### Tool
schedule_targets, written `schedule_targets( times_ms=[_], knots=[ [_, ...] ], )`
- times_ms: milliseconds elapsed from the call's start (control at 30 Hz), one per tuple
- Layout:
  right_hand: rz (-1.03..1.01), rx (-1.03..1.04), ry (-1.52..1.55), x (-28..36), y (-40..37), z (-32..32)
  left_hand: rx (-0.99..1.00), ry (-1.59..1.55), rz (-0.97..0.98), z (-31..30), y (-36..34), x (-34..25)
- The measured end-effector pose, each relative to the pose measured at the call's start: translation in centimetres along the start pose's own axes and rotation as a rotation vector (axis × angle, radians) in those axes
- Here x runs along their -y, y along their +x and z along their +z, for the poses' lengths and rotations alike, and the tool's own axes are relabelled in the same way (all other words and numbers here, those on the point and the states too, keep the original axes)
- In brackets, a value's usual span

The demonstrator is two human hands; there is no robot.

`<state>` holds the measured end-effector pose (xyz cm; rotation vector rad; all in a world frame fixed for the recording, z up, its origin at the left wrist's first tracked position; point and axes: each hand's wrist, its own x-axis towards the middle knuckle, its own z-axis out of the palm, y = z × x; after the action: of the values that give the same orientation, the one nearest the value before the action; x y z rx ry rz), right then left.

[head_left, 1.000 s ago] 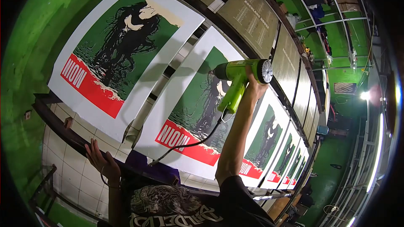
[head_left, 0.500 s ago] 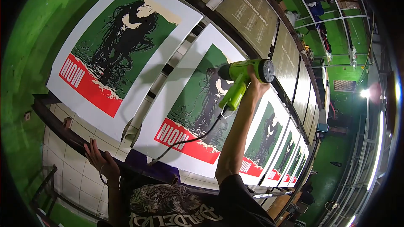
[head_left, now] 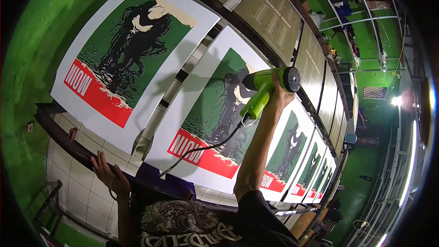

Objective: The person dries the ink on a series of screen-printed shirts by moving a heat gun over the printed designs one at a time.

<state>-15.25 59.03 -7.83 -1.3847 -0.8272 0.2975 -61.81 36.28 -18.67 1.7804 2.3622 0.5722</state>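
My right hand (head_left: 280,92) is wrapped around a bright green heat gun (head_left: 257,105) with a black nozzle, holding it above a printed sheet (head_left: 210,105). This sheet has a white border, a green and black figure and a red band at its lower edge. A dark cord (head_left: 215,146) hangs from the grip across the red band. At the lower left, my left hand (head_left: 112,176) lies with fingers stretched out by the dark metal rail (head_left: 75,148) at the table's edge. It holds nothing. Another such printed sheet (head_left: 132,59) lies to the left.
More matching prints (head_left: 290,144) run in a row to the right. Behind them stand olive-grey boards (head_left: 270,18) with pale lettering. A purple cloth (head_left: 148,176) hangs at the near edge. Metal shelving (head_left: 361,20) is at the upper right, beside green walls.
My right hand and the heat gun have shifted slightly right and a little down over the same print. The cord has swung a bit. My left hand stays in place.
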Motion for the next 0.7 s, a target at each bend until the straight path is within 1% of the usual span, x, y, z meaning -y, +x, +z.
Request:
schedule_targets(
  times_ms=[33, 100, 167, 233, 300, 367, 433, 467, 633, 700],
  knots=[
    [-0.015, 0.008, -0.057, -0.1, 0.2, -0.1, -0.002, -0.001, 0.002, 0.1, 0.1, 0.0],
    [-0.031, 0.019, -0.054, 0.1, 0.3, 0.0, -0.008, 0.015, 0.019, 0.1, 0.0, 0.1],
    [0.03, -0.021, 0.052, 0.5, 0.0, 0.3, 0.008, 0.003, 0.005, 0.1, -0.1, 0.2],
    [0.053, -0.04, 0.049, -0.2, 0.2, 0.0, 0.019, -0.009, -0.008, 0.2, -0.1, 0.2],
    [0.045, 0.008, -0.036, -0.2, 0.2, -0.1, 0.005, 0.021, -0.003, 0.1, 0.0, 0.1],
    [0.048, 0.013, -0.027, 0.2, 0.1, -0.2, 0.009, 0.021, -0.007, 0.0, 0.0, 0.0],
    [0.073, -0.035, 0.061, 0.2, 0.1, -0.2, 0.017, 0.017, -0.007, 0.0, 0.0, -0.1],
    [0.039, -0.041, -0.026, -0.4, 0.3, -0.6, 0.014, 0.014, -0.009, 0.0, 0.0, -0.2],
    [0.078, -0.064, -0.024, 0.9, -0.2, -0.7, 0.004, 0.009, 0.002, 0.1, -0.2, 0.1],
    [0.022, -0.038, -0.015, 0.3, -0.1, -0.8, 0.003, 0.006, 0.0, 0.0, 0.0, 0.0]
  ],
)
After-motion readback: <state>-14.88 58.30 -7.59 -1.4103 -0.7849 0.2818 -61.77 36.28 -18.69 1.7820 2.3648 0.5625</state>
